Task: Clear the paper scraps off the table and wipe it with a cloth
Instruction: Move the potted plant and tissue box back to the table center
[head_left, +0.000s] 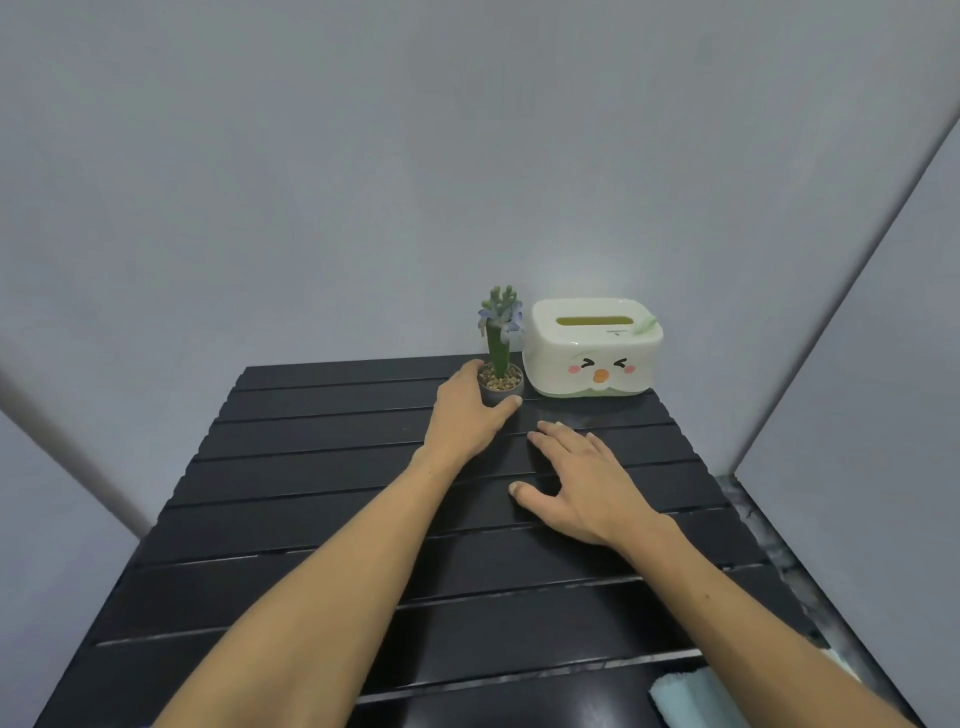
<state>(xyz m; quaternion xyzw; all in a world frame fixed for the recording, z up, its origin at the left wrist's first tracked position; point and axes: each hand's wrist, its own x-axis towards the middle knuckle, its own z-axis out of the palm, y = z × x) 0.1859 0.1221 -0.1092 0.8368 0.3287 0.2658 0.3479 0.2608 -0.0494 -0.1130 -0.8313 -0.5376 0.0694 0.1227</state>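
A black slatted table (322, 467) fills the lower view. My left hand (467, 410) reaches to the far edge and grips a small grey pot holding a green plant (500, 358), thumb in front of the pot, fingers behind it. With fingers spread, my right hand (582, 483) lies flat on the slats, just right of the left hand. A pale blue cloth (691, 699) lies at the table's near right corner, partly hidden by my right forearm. No paper scraps show on the table.
A white tissue box (592, 353) with a cartoon face stands at the far right edge, close beside the plant pot. Grey walls close in behind the table and on both sides.
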